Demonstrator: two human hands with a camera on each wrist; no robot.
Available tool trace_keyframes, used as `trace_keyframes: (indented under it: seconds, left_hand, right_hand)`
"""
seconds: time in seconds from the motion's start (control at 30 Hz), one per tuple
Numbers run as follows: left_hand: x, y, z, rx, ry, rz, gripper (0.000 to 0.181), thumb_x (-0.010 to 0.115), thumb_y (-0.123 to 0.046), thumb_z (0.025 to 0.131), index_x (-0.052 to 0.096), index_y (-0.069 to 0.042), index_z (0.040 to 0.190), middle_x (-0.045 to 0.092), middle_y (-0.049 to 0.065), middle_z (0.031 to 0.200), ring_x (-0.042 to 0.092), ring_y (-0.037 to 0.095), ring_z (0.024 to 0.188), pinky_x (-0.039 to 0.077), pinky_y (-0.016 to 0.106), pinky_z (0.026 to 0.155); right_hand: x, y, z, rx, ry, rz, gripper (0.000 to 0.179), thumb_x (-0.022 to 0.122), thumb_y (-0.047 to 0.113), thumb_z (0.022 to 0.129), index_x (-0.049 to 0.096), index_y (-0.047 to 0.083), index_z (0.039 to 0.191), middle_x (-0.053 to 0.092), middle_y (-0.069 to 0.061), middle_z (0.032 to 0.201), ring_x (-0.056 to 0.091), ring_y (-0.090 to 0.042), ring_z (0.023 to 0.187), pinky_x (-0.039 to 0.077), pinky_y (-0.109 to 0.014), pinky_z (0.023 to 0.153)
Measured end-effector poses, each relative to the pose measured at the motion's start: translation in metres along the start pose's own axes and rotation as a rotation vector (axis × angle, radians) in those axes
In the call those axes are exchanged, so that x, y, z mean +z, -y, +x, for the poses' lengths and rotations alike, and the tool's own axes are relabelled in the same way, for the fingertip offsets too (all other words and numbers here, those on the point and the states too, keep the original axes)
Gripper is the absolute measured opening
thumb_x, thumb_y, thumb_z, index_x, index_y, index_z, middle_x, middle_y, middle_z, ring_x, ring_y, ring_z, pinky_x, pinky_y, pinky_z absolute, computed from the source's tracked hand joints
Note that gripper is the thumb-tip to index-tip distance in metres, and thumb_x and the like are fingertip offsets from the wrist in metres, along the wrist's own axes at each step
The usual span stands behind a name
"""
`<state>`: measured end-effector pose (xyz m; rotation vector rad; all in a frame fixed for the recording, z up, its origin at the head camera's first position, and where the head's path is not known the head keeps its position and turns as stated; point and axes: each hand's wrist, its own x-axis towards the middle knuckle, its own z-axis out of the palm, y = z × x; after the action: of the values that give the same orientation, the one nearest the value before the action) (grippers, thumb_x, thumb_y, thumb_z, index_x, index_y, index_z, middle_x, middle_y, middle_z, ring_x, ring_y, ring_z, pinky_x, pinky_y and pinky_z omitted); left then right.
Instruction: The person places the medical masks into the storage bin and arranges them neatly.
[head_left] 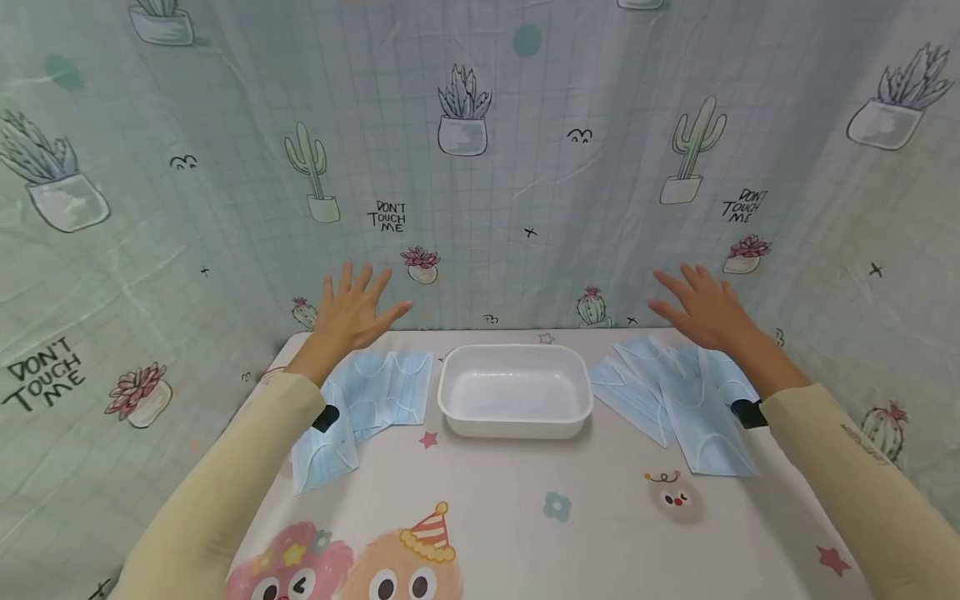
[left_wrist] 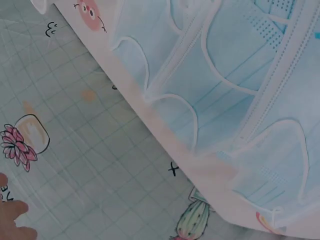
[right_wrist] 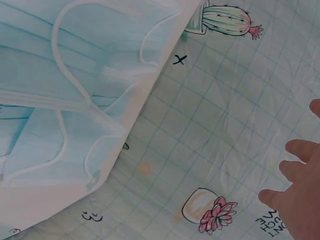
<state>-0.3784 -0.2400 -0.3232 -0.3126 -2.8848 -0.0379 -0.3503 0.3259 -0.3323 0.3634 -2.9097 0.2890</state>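
Note:
My left hand (head_left: 351, 312) is held up with its fingers spread, above several blue face masks (head_left: 401, 383) on the left of the table. Nothing is in its grasp. On the other side, my right hand (head_left: 701, 308) hovers with fingers apart over a second group of face masks (head_left: 701, 417), and it holds nothing either. The masks in both groups overlap, their white ear loops showing. Between the two groups stands a white rectangular tub (head_left: 514, 429) with nothing in it. Only fingertips of the left hand (left_wrist: 12, 217) show in the left wrist view.
A pale tablecloth (head_left: 510, 500) printed with cartoon faces, stars and flowers covers the table. Behind and to both sides hangs a curtain (head_left: 525, 192) printed with cacti. A black band (head_left: 748, 413) sits at the right wrist, and another black band (head_left: 326, 418) at the left.

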Motion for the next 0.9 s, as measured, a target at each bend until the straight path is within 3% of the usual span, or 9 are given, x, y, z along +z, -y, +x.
trace_keyframes:
  seconds: [0.27,0.53,0.7,0.9]
  left_hand:
    - [0.002,-0.007,-0.013,0.015,-0.041,-0.027,0.090,0.036,-0.077,0.098,0.022,-0.020,0.166,0.016,0.020,0.173,0.001,0.050,0.159,-0.003,0.073,0.124]
    - [0.011,-0.013,-0.035,0.023,-0.082,-0.041,0.090,0.039,-0.077,0.097,0.021,-0.022,0.166,0.017,0.019,0.173,0.002,0.048,0.160,-0.001,0.073,0.124]
    - [0.023,-0.019,-0.046,0.001,-0.087,-0.101,0.092,0.040,-0.078,0.097,0.020,-0.022,0.167,0.017,0.020,0.173,0.004,0.050,0.159,-0.001,0.073,0.124]
    - [0.034,-0.032,-0.057,-0.005,-0.118,-0.220,0.088,0.044,-0.071,0.099,0.024,-0.017,0.165,0.024,0.025,0.169,0.012,0.054,0.157,0.009,0.075,0.122]
  right_hand:
    - [0.004,0.001,-0.027,-0.013,0.024,0.016,0.076,0.043,0.057,0.106,0.024,0.012,0.164,0.014,-0.037,0.166,0.009,-0.061,0.152,0.008,-0.082,0.116]
    - [0.011,0.002,-0.051,0.016,0.117,0.097,0.082,0.056,0.054,0.102,0.022,0.011,0.164,0.015,-0.038,0.165,0.019,-0.063,0.148,0.023,-0.084,0.108]
    - [0.024,-0.001,-0.063,0.027,0.131,0.149,0.080,0.065,0.041,0.100,0.028,0.005,0.161,0.028,-0.037,0.161,0.028,-0.061,0.145,0.030,-0.080,0.108]
    - [0.037,-0.009,-0.072,0.081,0.131,0.214,0.074,0.067,0.029,0.099,0.032,-0.001,0.157,0.036,-0.038,0.155,0.040,-0.059,0.137,0.042,-0.074,0.103]
